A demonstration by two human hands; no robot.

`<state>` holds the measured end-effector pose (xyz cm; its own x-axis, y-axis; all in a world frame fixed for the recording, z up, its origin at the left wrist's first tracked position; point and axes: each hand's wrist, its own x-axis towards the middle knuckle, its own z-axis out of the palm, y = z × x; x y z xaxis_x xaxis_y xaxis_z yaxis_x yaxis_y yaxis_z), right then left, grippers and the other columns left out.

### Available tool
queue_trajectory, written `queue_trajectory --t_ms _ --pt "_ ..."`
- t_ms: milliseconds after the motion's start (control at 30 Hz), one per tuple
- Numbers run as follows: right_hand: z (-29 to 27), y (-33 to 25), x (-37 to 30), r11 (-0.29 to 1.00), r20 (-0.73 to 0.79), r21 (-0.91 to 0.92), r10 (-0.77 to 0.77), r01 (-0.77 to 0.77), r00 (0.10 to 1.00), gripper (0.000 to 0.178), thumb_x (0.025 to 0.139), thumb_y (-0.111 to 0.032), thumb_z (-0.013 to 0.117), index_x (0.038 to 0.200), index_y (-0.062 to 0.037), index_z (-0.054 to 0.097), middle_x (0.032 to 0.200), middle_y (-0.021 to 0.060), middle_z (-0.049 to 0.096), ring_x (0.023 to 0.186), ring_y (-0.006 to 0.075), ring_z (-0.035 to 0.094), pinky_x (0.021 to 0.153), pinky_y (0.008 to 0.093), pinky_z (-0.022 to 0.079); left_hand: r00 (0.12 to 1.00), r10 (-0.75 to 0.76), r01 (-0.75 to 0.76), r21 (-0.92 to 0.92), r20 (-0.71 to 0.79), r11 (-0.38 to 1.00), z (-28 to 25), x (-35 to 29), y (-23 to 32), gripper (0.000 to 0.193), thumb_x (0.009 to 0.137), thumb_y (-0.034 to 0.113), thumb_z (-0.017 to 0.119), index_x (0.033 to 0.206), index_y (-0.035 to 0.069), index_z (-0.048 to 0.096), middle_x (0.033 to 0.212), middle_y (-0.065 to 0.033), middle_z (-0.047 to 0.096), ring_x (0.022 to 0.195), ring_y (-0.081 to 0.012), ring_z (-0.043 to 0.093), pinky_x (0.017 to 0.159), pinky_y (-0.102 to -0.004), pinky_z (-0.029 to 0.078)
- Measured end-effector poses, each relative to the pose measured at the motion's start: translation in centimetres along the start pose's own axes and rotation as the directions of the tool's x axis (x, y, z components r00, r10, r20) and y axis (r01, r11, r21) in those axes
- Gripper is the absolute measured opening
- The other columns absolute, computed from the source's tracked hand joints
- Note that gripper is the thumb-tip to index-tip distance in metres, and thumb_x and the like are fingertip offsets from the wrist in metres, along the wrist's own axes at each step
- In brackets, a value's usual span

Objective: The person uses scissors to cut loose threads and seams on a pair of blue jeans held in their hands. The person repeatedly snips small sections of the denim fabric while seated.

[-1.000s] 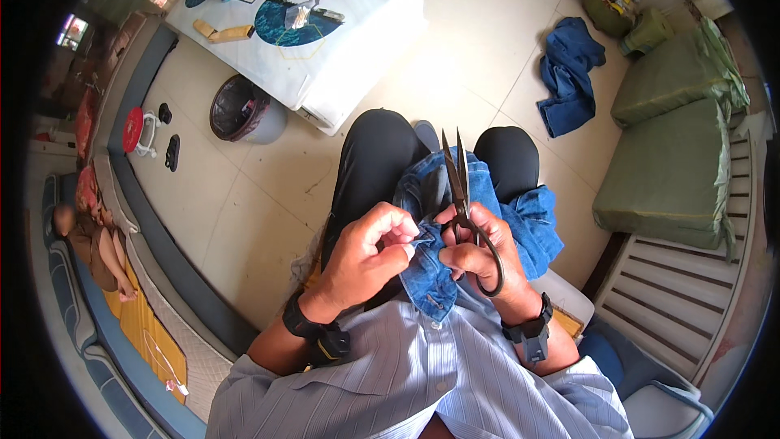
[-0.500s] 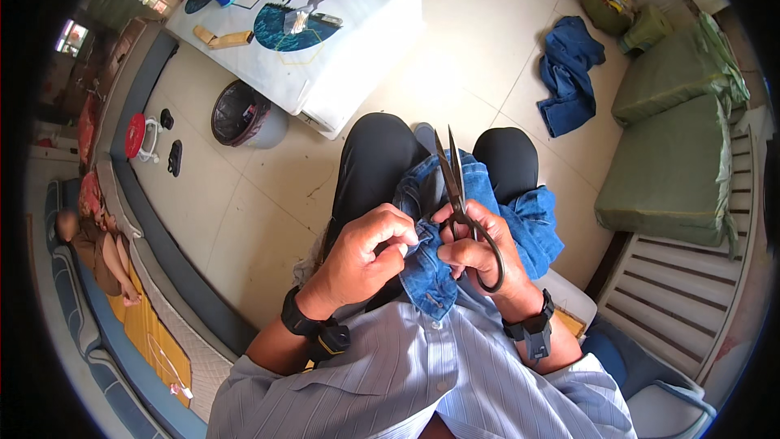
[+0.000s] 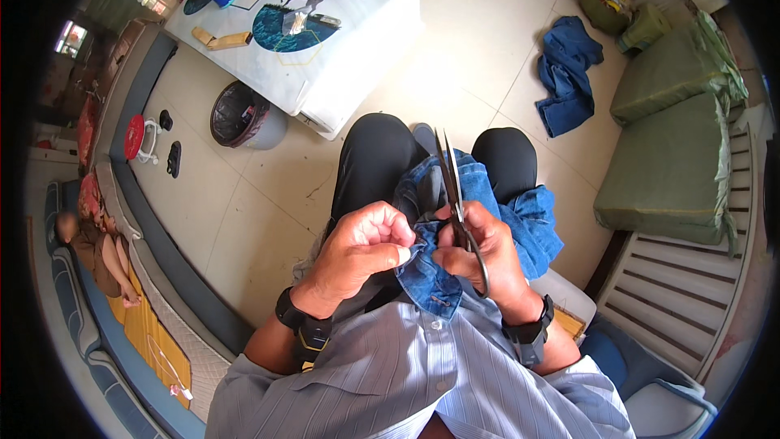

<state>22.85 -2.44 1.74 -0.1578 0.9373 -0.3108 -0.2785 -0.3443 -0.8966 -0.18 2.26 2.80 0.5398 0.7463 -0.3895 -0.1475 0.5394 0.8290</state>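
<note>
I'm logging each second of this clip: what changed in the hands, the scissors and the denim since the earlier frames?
Little changed. The scissors tipped slightly left and their blades look nearly closed. The right hand still holds them; the left hand still pinches the denim garment on the lap. The blue cloth on the floor has not moved.

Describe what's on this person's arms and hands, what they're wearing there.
Both hands are bare, no gloves. The left hand has a black wristband with a yellow accent; the right hand has a black watch-like band. Light blue striped shirt sleeves are rolled up past the forearms.
</note>
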Motion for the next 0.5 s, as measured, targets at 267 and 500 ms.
queue_trajectory --t_ms 267,500 --pt "0.9 -1.9 -1.7 0.835 -0.025 -0.496 -0.289 0.239 0.957 0.053 0.082 0.009 0.078 0.130 0.0004 0.058 0.089 0.0037 0.070 0.077 0.0098 0.067 0.071 0.0263 0.054 0.999 -0.023 0.021 -0.060 -0.025 0.998 1.9 1.0 -0.8 0.020 0.087 -0.010 0.069 0.104 0.001 0.065 0.099 -0.0061 0.069 0.089 -0.0119 0.065 0.081 -0.0272 0.052" --pt "0.4 -1.7 -1.2 0.580 0.132 -0.731 -0.396 0.360 0.908 0.053 0.080 0.006 0.081 0.128 -0.0053 0.060 0.089 0.0049 0.073 0.072 0.0138 0.071 0.067 0.0283 0.056 0.999 0.008 -0.006 0.051 -0.036 0.999 2.4 1.6 -1.3 0.015 0.090 -0.006 0.071 0.101 0.001 0.064 0.094 0.0001 0.065 0.086 -0.0058 0.061 0.075 -0.0239 0.051"
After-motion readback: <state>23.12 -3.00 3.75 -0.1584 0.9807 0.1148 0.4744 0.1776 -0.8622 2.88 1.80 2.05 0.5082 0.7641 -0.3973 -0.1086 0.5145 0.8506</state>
